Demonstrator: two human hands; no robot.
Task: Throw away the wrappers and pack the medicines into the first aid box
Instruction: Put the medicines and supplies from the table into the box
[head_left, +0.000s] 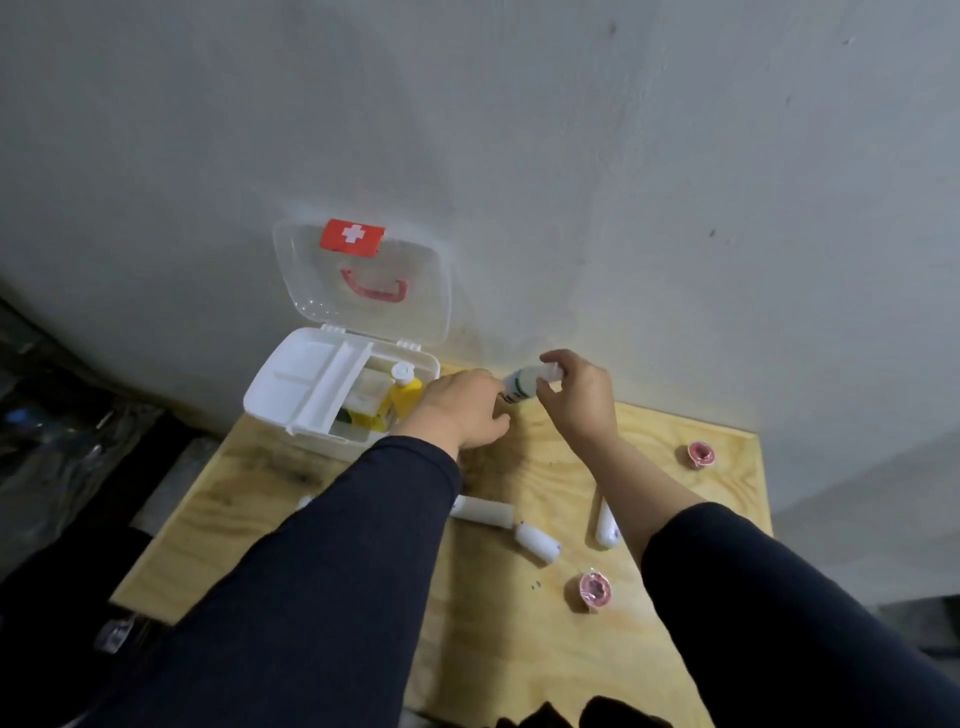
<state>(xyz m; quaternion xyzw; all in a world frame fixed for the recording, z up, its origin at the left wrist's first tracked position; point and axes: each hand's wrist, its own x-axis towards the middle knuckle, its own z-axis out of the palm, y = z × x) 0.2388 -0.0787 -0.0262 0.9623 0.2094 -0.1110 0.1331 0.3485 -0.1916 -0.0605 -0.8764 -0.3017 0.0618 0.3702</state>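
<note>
A plywood table bears the open first aid box, three white rolls and two pink tape rolls.

First aid box at table's far left against wall; rolls and tapes lie nearer, rightward.

Plywood table, grey wall, dark clutter
</note>
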